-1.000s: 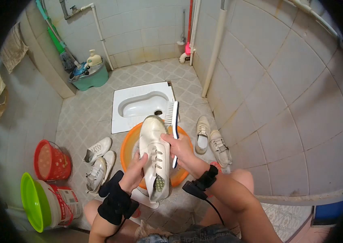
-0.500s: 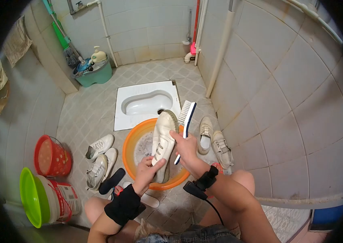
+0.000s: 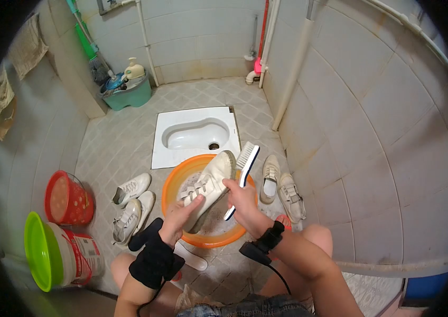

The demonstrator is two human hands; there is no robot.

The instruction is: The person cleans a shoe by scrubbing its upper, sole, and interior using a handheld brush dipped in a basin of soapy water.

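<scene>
A white lace-up shoe [image 3: 212, 178] is held tilted above an orange basin [image 3: 170, 182] of sudsy water, its toe pointing up and to the right. My left hand [image 3: 180, 215] is closed on the heel end, thumb on the upper near the laces. In my right hand [image 3: 242, 199] is a scrub brush [image 3: 246, 165] with white bristles and a white-and-blue handle, held upright beside the shoe. The thumb of that hand touches the shoe's side. The bristles face the toe but look apart from it.
Several white shoes [image 3: 131, 189] stand left of the basin, and another pair [image 3: 270, 177] to its right. A squat toilet [image 3: 192, 129] lies behind. At left are a red bucket [image 3: 68, 203], a lime-green basin [image 3: 42, 251] and a white bucket [image 3: 78, 253]. A teal tub [image 3: 129, 98] sits at the back.
The shoe has turned in my hands, so its heel swings left and more of the laced upper shows. My left hand has moved left with it. The brush tilts slightly more to the right.
</scene>
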